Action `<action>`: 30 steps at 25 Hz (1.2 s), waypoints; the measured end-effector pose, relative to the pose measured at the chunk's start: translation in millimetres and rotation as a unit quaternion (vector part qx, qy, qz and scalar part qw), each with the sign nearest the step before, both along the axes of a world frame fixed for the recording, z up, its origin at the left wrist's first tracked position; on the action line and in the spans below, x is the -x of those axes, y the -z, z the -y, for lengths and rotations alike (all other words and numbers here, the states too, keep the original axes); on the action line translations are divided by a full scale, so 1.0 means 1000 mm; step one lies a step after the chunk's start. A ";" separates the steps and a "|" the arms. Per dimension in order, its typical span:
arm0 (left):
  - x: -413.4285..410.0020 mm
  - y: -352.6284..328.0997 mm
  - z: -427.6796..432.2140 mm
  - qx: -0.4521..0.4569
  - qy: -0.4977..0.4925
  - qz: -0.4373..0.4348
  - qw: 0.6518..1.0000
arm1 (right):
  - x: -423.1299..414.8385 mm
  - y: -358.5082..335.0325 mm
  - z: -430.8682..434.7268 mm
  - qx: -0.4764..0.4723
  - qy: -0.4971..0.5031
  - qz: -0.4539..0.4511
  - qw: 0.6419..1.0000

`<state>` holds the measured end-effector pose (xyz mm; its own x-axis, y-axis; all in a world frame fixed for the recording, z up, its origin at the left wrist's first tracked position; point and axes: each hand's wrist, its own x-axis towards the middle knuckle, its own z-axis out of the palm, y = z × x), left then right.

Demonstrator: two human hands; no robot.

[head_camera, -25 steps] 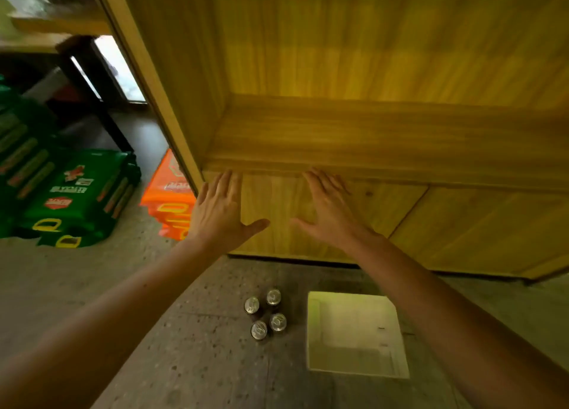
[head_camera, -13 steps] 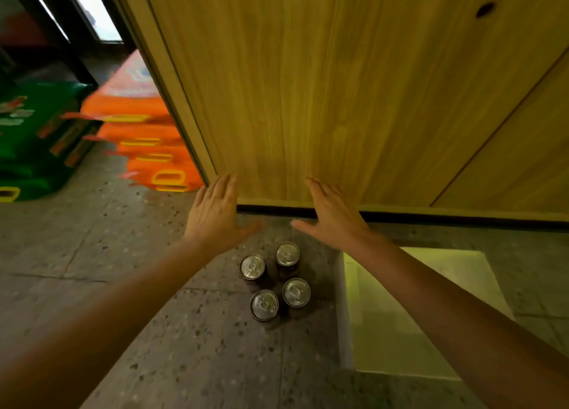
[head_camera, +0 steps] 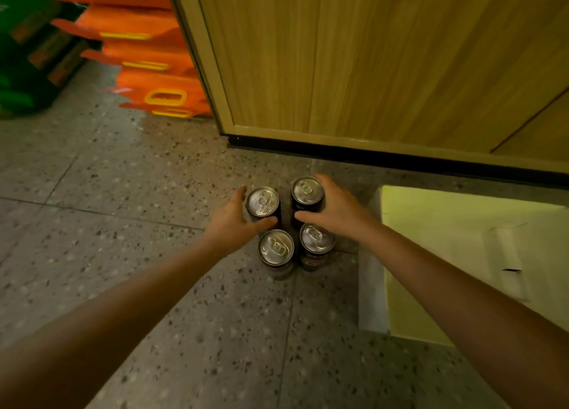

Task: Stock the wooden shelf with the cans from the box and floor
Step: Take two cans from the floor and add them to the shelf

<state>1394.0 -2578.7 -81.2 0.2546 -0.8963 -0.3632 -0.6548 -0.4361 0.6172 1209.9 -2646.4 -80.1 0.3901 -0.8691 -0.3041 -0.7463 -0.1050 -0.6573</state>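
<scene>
Several dark cans with silver tops stand upright in a tight square on the speckled floor. My left hand (head_camera: 234, 223) wraps around the far-left can (head_camera: 262, 201), thumb at its near side. My right hand (head_camera: 335, 211) wraps around the far-right can (head_camera: 307, 189). The near-left can (head_camera: 276, 247) and the near-right can (head_camera: 317, 238) stand untouched just below my hands. The wooden shelf unit (head_camera: 369, 57) fills the top of the view; only its lower panel and black base show. An open pale box (head_camera: 372, 285) sits on the floor at the right, its visible inside holding nothing.
Stacked orange cartons (head_camera: 147, 54) lie against the shelf's left side, with green cartons (head_camera: 34, 54) further left. The terrazzo floor (head_camera: 123, 193) stretches to the left and front of the cans.
My view has dropped from the shelf board to the floor. Both hands have gone down from in front of the shelf and closed around the two far cans.
</scene>
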 end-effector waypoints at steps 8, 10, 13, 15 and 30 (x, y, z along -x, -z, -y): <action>0.006 0.028 0.004 0.087 -0.057 -0.098 0.990 | -0.003 0.023 0.020 -0.047 0.051 0.081 0.994; 0.006 0.030 0.005 0.100 -0.060 -0.108 0.987 | -0.003 0.024 0.019 -0.034 0.048 0.096 0.994; 0.007 0.022 0.009 0.109 -0.065 -0.126 0.984 | -0.005 0.015 0.017 -0.020 0.065 0.112 0.991; 0.007 -0.002 0.014 0.119 -0.067 -0.131 0.982 | -0.004 -0.005 0.018 -0.013 0.073 0.109 0.991; 0.039 -0.575 0.030 0.184 0.029 -0.157 0.970 | 0.059 -0.571 0.002 -0.024 0.162 0.222 0.961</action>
